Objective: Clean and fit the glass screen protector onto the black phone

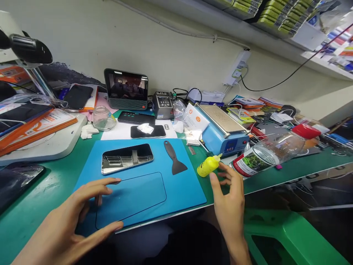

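A clear, black-edged phone screen glass (140, 193) is over the front of the blue mat (187, 197). My left hand (79, 217) spans its left end, with fingertips at the far long edge and the thumb at the near one. At the mat's right edge a small yellow squeeze bottle (207, 166) leans with its nozzle up to the right. My right hand (229, 187) is beside it, fingers apart, thumb and forefinger close to the bottle. Behind the glass lies a phone with a shiny dark face (127, 158). A black plastic scraper (174, 160) rests to the right of that phone.
Behind the mat are another phone (157, 131) with white tissue on it, a glass jar (102, 118) and a smart display (127, 90). A blue heating-plate machine (220, 132) and a large red-lidded plastic jar (275, 154) stand right. Below is a green bin (300, 235).
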